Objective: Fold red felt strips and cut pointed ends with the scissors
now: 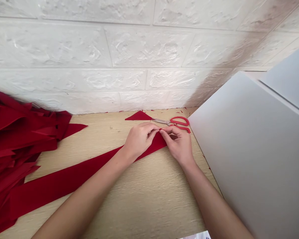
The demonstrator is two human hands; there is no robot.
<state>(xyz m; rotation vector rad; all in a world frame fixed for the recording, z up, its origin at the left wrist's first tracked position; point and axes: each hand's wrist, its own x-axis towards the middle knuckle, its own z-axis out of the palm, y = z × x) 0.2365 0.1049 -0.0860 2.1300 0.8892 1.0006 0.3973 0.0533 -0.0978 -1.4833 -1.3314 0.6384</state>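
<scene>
A long red fabric strip (72, 176) runs slantwise over the wooden tabletop, from the lower left up to my hands. My left hand (141, 137) pinches the strip's upper edge near its right end. Close beside it, my right hand (179, 142) pinches the same edge, with the two sets of fingertips almost touching. Just beyond my hands lie scissors (168, 122) with red handles. Their blade tips meet a small triangular red fabric scrap (139, 116). My fingers hide part of the strip's end.
A big heap of red fabric pieces (22, 132) covers the left side of the table (139, 199). Behind stands a white brick-patterned wall (137, 46). A white panel (254, 149) rises at the right. Tiny red scraps lie along the wall's foot.
</scene>
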